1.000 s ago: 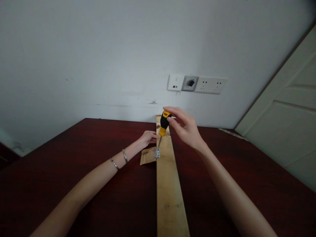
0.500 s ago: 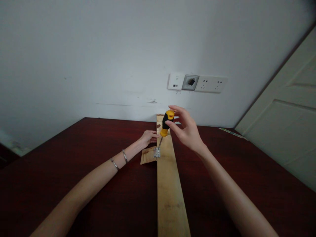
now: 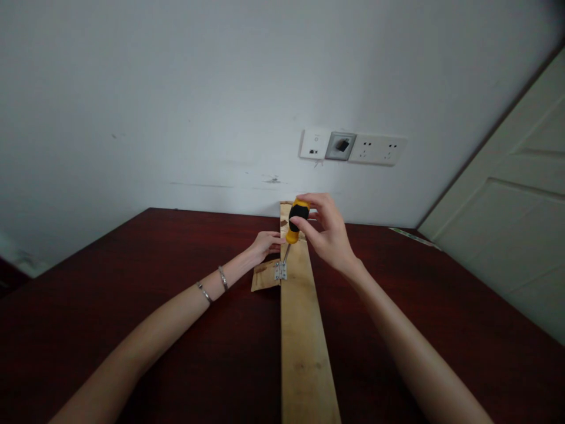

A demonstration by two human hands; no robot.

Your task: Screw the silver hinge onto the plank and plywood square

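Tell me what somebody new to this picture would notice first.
Probably the yellow-and-black screwdriver in the right hand, near the middle, its shaft slanting down to a metal hinge. The hinge spans a small wooden piece and the left edge of a long pale board, which runs up the dark red table towards the wall. Bracelets also gleam on the left forearm.

"How's your screwdriver (image 3: 299, 219)?"
"Yellow and black; I hold it tilted, tip down at the hinge (image 3: 281, 271)."
"And that?"
"Silver, opened out, one leaf on my long wooden board (image 3: 304, 330), which runs away from me, the other on the short piece (image 3: 263, 277) jutting from its left edge."
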